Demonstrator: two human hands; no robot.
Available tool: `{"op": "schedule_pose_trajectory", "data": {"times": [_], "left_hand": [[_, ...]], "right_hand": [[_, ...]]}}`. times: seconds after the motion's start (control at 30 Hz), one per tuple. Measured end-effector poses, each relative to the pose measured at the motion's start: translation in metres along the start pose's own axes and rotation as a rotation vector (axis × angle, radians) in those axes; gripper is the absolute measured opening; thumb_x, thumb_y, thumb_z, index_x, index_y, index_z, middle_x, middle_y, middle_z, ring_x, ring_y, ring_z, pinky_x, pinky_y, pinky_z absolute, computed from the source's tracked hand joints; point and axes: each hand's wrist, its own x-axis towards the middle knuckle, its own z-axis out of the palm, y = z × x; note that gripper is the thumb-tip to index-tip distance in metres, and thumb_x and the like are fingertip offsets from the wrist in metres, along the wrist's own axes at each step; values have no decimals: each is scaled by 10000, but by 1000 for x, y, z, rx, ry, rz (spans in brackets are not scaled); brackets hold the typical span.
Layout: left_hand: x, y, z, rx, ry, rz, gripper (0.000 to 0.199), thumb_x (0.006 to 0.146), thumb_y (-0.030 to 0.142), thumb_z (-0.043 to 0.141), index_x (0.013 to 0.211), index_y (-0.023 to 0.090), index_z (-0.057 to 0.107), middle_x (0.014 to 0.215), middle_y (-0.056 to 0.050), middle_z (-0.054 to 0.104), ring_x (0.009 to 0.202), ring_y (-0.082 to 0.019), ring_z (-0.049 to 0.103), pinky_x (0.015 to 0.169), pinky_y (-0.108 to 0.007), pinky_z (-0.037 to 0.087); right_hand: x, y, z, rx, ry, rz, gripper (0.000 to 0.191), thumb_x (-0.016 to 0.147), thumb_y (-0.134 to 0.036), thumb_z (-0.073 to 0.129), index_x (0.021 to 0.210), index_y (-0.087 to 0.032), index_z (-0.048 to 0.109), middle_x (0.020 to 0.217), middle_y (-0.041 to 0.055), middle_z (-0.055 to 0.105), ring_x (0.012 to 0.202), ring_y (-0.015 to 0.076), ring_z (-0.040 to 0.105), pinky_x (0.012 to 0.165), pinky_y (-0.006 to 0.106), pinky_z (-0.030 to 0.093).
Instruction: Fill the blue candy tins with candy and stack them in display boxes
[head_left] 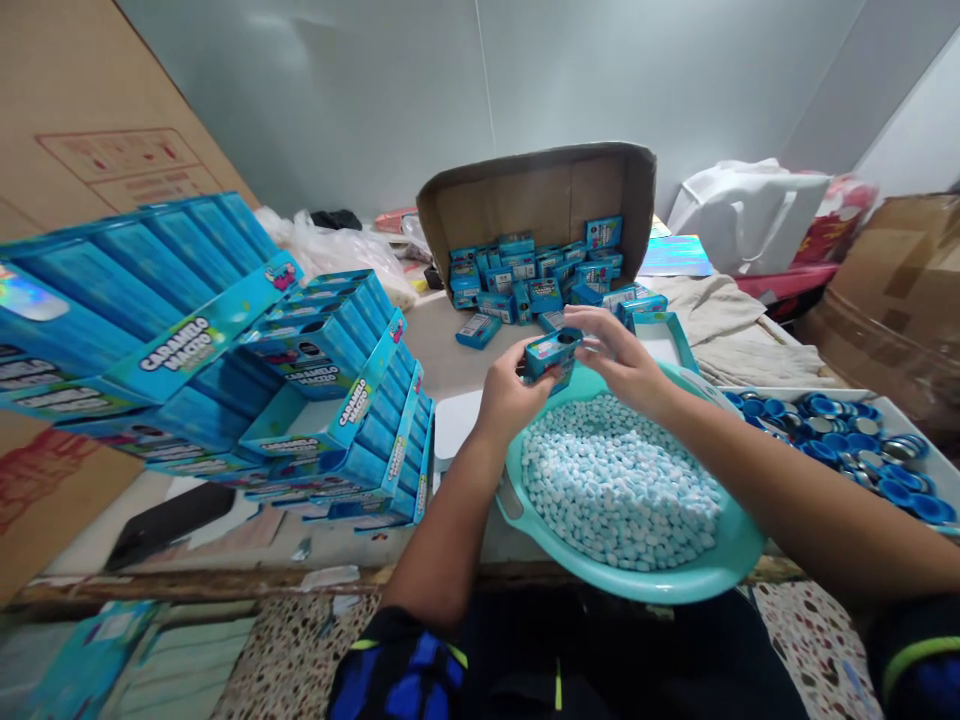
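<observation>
A small blue candy box (550, 358) is gripped in my left hand (512, 390), above the far rim of a turquoise basin (645, 583). On top of the box, near its right end, is a dark round spot or hole. My right hand (619, 355) reaches to that right end, its fingers stretched and apart, the tips at the box. Whether they press on it I cannot tell. Small pale blue and white candies (622, 480) fill much of the basin. Just behind my right hand is a shallow blue display tray (679, 340) with a white inside.
Display trays of blue boxes (330, 380) are stacked at left. A tipped cardboard carton (540, 180) holds many small blue boxes, some spilling out. The white tray (934, 450) at right contains blue and silver round pieces. A dark phone-like object (172, 520) lies at left.
</observation>
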Motion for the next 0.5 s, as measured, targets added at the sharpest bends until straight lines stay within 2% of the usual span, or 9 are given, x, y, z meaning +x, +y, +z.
{"op": "schedule_pose_trajectory", "data": {"times": [0.07,0.13,0.17,0.23,0.3,0.33,0.43,0.5], "left_hand": [[2,-2,0,-38,87,-12,453,772,306,786,1198,189,683,1147,-84,742,1020,-234,710,900,-351,579],[4,-4,0,-95,184,-18,452,774,327,789,1190,192,676,1131,-82,743,1005,-227,713,897,-351,583],[5,-5,0,-125,234,-15,439,779,339,785,1176,192,673,1113,-79,744,993,-221,714,899,-349,584],[7,-7,0,-171,332,-8,393,804,372,763,1138,190,665,1078,-67,743,972,-204,714,898,-337,586],[8,-8,-1,-179,419,-3,328,841,400,723,1085,191,656,1050,-53,736,965,-189,710,887,-317,587],[9,-9,-1,-171,450,0,301,851,403,711,1057,191,651,1035,-46,731,958,-183,707,875,-308,587],[9,-11,-1,-144,483,13,250,843,367,721,1000,188,646,989,-28,713,916,-169,695,842,-292,583],[8,-11,-1,-120,473,16,245,835,347,733,1000,186,650,962,-21,704,890,-163,687,826,-288,579]], "right_hand": [[4,13,-3,12,115,135,306,908,-348,570,1205,-295,621,1353,61,621,1256,265,591,1035,480,515],[6,28,-6,-27,65,328,272,876,-329,564,1123,-249,646,1149,76,704,1058,264,673,940,479,554],[5,35,-6,-81,-32,424,263,862,-329,576,1093,-237,661,1073,81,721,981,265,687,900,480,563],[-3,45,-4,-253,-314,543,279,837,-364,636,1079,-239,694,1029,94,728,919,288,690,864,508,560],[-14,47,3,-406,-559,552,336,761,-433,755,1052,-268,734,1061,99,720,942,334,680,881,560,542],[-19,45,6,-438,-642,539,372,698,-464,820,1017,-286,752,1081,90,716,978,356,671,906,581,528],[-27,37,15,-436,-758,503,442,530,-527,931,887,-319,773,1106,54,705,1112,401,621,973,590,496],[-25,32,18,-457,-844,471,453,547,-589,911,888,-326,772,1155,51,688,1186,412,581,992,577,484]]}}
